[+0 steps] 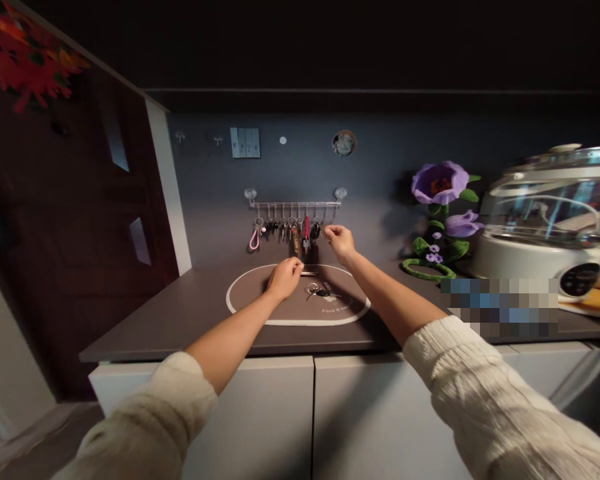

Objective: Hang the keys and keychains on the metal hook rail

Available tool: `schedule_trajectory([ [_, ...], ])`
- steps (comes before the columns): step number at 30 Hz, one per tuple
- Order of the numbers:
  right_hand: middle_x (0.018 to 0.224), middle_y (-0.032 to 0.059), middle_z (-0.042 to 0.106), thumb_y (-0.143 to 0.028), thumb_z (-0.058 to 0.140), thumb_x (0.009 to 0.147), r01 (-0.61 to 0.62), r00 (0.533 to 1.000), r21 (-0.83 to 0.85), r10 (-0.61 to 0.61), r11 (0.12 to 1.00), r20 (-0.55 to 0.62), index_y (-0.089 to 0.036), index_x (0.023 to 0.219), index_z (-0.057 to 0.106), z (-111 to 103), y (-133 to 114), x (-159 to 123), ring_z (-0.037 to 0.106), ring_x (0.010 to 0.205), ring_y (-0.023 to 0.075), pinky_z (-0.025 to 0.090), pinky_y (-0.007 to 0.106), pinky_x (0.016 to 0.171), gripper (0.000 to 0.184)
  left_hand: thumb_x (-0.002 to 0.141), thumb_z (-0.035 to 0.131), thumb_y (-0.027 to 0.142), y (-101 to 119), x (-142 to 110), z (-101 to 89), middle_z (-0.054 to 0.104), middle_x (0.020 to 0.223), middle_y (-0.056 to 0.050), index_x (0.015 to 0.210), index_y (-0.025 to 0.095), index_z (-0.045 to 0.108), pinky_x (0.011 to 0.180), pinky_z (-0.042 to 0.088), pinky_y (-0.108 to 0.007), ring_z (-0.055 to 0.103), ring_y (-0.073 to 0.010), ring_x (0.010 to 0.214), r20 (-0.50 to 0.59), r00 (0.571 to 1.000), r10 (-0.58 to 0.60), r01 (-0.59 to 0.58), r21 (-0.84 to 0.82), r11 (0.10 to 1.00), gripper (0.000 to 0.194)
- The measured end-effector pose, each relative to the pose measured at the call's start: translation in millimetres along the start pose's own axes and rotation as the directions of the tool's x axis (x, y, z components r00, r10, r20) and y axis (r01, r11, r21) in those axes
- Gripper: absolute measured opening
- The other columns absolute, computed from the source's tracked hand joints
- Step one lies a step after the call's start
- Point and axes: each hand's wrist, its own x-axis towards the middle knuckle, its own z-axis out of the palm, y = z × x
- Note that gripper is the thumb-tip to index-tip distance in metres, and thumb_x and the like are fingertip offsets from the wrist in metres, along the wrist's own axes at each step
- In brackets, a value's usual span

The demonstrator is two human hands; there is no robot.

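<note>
My right hand (341, 243) is raised at the right end of a clear hook rail (296, 205). Its thumb and fingertips are pinched beside the last hooks; anything in them is too small to make out. Several bunches of keys (283, 231) hang from the rail, with a pink strap (255, 239) at the left and a red key holder (307, 231) further right. Lower down, my left hand (286, 277) is over a brown mat (250, 312), fingers closed, their contents hidden. Near it on the mat lies a key ring with a dark key fob (323, 293).
To the right stand purple crocheted flowers (440, 183) and a white appliance with a clear top (525, 257). A dark door (75, 233) is at the left. The counter's front edge (240, 350) runs above white cabinets (250, 413). A dark shelf overhangs the wall.
</note>
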Motion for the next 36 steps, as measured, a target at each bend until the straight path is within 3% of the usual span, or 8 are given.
schedule_trajectory([
  [6, 0.068, -0.0004, 0.059, -0.032, 0.057, 0.068, -0.103, 0.959, 0.162, 0.054, 0.981, 0.279, -0.013, 0.076, 0.058, -10, -2, -51, 0.05, 0.062, 0.0074, 0.042, 0.022, 0.065, 0.021, 0.081, 0.045, 0.025, 4, -3, -6.1, 0.063, 0.077, -0.003, 0.079, 0.017, 0.061, 0.07, 0.041, -0.025, 0.055, -0.0137, 0.072, 0.088, 0.996, -0.009, 0.014, -0.058, 0.998, 0.018],
  [14, 0.057, -0.0014, 0.056, -0.033, 0.066, 0.065, -0.176, 0.857, -0.012, 0.16, 0.984, 0.49, -0.012, 0.07, 0.06, -26, 1, -83, 0.045, 0.052, 0.0067, 0.041, 0.022, 0.058, 0.022, 0.079, 0.046, 0.026, 10, -7, -12.0, 0.064, 0.075, -0.003, 0.078, 0.014, 0.063, 0.067, 0.039, -0.024, 0.052, -0.0132, 0.068, 0.202, 0.979, 0.022, 0.001, -0.116, 0.993, 0.021],
  [26, 0.058, 0.0013, 0.061, -0.025, 0.067, 0.064, -0.06, 0.815, -0.19, 0.158, 0.98, 0.557, -0.011, 0.065, 0.063, -26, 12, -79, 0.048, 0.051, 0.0081, 0.039, 0.021, 0.054, 0.014, 0.073, 0.05, 0.032, 11, -9, -13.1, 0.064, 0.072, -0.002, 0.072, 0.013, 0.065, 0.064, 0.038, -0.024, 0.051, -0.0121, 0.065, 0.406, 0.913, 0.04, 0.033, -0.171, 0.985, 0.025],
  [32, 0.059, 0.0013, 0.062, -0.024, 0.067, 0.064, -0.071, 0.809, -0.197, 0.172, 0.978, 0.561, -0.011, 0.065, 0.064, -25, 12, -79, 0.049, 0.053, 0.0084, 0.04, 0.021, 0.056, 0.013, 0.072, 0.052, 0.03, 8, -7, -11.3, 0.062, 0.067, -0.001, 0.069, 0.012, 0.064, 0.061, 0.037, -0.023, 0.05, -0.0114, 0.062, 0.418, 0.908, 0.018, 0.067, -0.188, 0.98, 0.022],
  [36, 0.061, 0.0004, 0.061, -0.022, 0.064, 0.065, -0.072, 0.812, -0.192, 0.169, 0.979, 0.559, -0.012, 0.065, 0.063, -24, 9, -80, 0.049, 0.054, 0.0078, 0.04, 0.021, 0.058, 0.01, 0.073, 0.05, 0.031, 7, -7, -10.7, 0.06, 0.065, 0.0, 0.068, 0.013, 0.062, 0.06, 0.036, -0.023, 0.05, -0.0114, 0.062, 0.366, 0.93, 0.001, 0.074, -0.19, 0.979, 0.023],
])
